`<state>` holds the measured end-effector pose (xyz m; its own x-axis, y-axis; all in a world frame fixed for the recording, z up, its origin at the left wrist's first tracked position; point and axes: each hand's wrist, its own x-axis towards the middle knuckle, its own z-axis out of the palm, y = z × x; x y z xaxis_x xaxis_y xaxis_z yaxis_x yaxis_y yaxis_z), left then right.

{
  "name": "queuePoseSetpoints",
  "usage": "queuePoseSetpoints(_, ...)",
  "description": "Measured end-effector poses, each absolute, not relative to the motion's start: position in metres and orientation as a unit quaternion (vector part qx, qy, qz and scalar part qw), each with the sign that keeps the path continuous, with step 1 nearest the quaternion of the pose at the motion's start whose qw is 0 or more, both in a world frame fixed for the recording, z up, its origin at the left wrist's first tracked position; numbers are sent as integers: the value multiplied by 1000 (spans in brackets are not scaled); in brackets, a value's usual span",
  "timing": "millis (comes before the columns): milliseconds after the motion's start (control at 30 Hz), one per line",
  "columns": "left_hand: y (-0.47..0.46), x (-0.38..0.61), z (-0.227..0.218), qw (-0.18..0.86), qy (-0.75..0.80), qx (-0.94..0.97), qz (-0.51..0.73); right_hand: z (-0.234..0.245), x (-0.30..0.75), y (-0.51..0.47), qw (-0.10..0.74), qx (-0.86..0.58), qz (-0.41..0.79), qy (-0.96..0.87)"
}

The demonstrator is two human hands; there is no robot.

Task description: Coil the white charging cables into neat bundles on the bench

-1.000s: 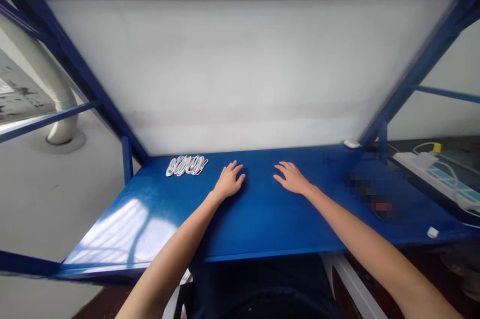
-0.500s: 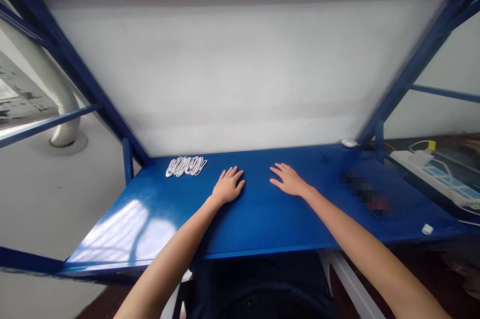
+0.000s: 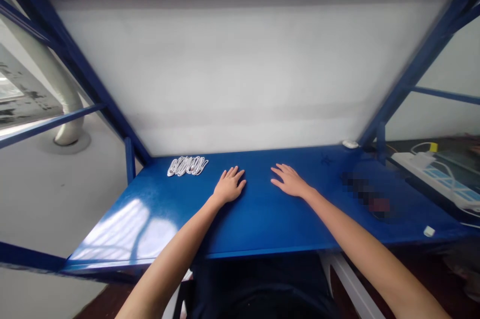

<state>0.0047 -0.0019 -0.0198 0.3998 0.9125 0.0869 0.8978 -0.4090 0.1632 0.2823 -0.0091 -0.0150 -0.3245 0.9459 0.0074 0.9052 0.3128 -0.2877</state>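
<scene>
My left hand [image 3: 228, 186] lies flat, palm down, on the blue table [image 3: 262, 219] near its middle, fingers stretched out and holding nothing. My right hand [image 3: 290, 180] rests flat beside it, a short gap to the right, also open and empty. A bundle of white coiled cables [image 3: 186, 165] lies at the back left of the table, a hand's width beyond and left of my left hand.
A white board stands behind the table inside a blue frame. A small white object [image 3: 350, 144] sits at the back right corner, another small white piece [image 3: 429, 231] near the front right edge. A white power strip [image 3: 438, 179] lies on the neighbouring surface at right.
Both hands stay flat on the table; only the view has shifted slightly.
</scene>
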Motion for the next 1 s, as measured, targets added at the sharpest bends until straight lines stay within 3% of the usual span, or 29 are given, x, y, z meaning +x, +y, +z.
queuePoseSetpoints(400,2,4,-23,40,566,819,82,-19,274,-11,87,-586,100,-800)
queuePoseSetpoints(800,4,4,-25,44,566,820,76,-17,272,-12,34,-577,104,-809)
queuePoseSetpoints(1000,22,-32,-15,-66,658,745,90,-17,272,-12,33,-578,106,-808)
